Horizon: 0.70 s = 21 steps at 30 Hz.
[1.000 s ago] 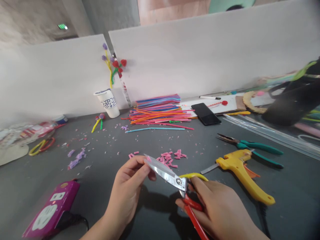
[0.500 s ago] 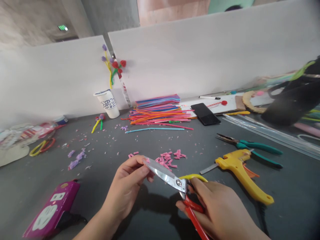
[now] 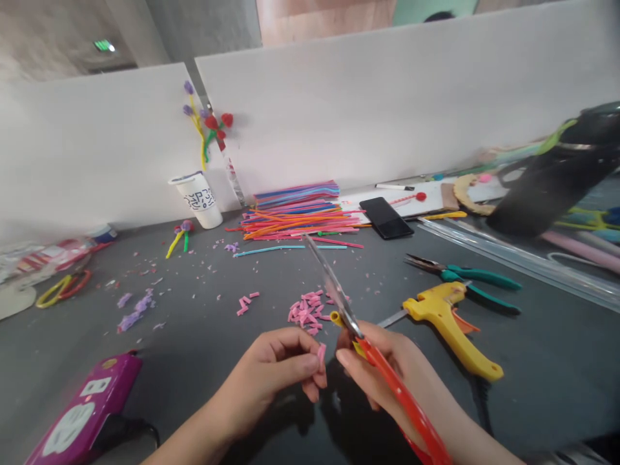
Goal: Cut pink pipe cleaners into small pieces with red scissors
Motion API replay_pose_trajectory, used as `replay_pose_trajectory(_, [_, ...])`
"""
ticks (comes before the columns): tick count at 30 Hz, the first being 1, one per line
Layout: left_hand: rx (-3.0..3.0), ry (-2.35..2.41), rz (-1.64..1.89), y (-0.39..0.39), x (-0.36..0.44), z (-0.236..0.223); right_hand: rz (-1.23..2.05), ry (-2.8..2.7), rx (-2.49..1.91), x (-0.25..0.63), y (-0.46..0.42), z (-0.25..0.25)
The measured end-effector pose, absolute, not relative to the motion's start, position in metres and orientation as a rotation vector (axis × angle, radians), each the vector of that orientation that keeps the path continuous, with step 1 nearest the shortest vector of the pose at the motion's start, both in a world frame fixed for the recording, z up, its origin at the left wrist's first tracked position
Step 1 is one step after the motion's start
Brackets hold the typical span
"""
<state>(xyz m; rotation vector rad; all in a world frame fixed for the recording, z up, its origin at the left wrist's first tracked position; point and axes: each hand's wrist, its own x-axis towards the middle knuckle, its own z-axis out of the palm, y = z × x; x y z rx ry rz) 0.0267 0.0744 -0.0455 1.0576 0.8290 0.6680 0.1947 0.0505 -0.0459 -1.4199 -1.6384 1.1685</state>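
Note:
My left hand [image 3: 278, 368] is closed in a pinch on a short pink piece [image 3: 321, 354], held low over the dark table [image 3: 203, 361]. My right hand [image 3: 387, 381] grips the red and yellow handles of a pair of scissors [image 3: 349, 316], whose silver blades point up and away toward the back. The blade tips stand above a heap of small pink cut pieces [image 3: 310, 309] lying on the table just beyond both hands.
A yellow glue gun [image 3: 448, 323] and green-handled pliers [image 3: 465, 278] lie to the right. A stack of coloured sticks [image 3: 295, 216], a black phone [image 3: 386, 217] and a white cup [image 3: 196, 199] sit at the back. A magenta power strip [image 3: 77, 420] lies front left, a black bottle [image 3: 552, 177] far right.
The scissors have swung away from my left hand's fingers and now point up and away. My left hand has dropped lower and still pinches a pink piece. The view has shifted slightly.

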Motion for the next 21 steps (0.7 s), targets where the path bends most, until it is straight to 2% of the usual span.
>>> replay_pose_trajectory(4, [1.108, 0.863, 0.573, 0.0738, 0.0299, -0.0475, 1.410, -1.485, -1.448, 0.1908, 0.0570, -0.0444])
replay_pose_trajectory(7, [1.140, 0.880, 0.563, 0.0733, 0.0299, -0.0483, 1.456, -1.483, -1.429, 0.1898, 0.0587, -0.0458])
replay_pose_trajectory(13, [1.261, 0.942, 0.555, 0.0714, 0.0310, -0.0497, 1.329, -1.578, -1.407, 0.1882, 0.0571, -0.0458])
replay_pose_trajectory(21, [1.866, 1.177, 0.785, 0.0664, 0.0347, -0.0472, 1.151, -1.616, -1.430, 0.1836, 0.0596, -0.0477])
